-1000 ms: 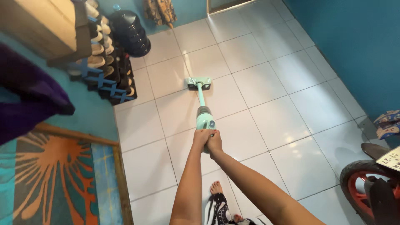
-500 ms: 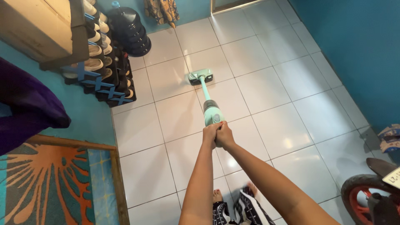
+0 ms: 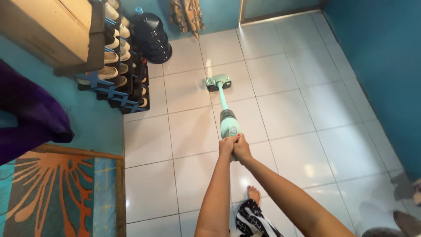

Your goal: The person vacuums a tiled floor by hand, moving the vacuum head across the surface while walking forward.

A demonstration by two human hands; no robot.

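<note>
Both my hands grip the handle of a mint-green stick vacuum (image 3: 229, 123). My left hand (image 3: 227, 146) and my right hand (image 3: 242, 149) are clasped side by side around it, arms stretched forward. The vacuum's tube runs away from me to its floor head (image 3: 218, 82), which rests flat on the white tiled floor (image 3: 289, 114). My bare foot (image 3: 253, 194) and a black-and-white patterned trouser leg (image 3: 254, 221) show below my arms.
A blue shoe rack (image 3: 118, 70) full of shoes stands against the teal left wall, under a beige cabinet (image 3: 48, 30). A dark water jug (image 3: 151, 37) sits behind it. A patterned orange-and-teal panel (image 3: 57, 193) and purple cloth (image 3: 26, 114) are at left. A teal wall (image 3: 386, 66) bounds the right.
The vacuum head has slid farther away toward the back wall and I have stepped forward. The motorbike wheel at the lower right has nearly left the view.
</note>
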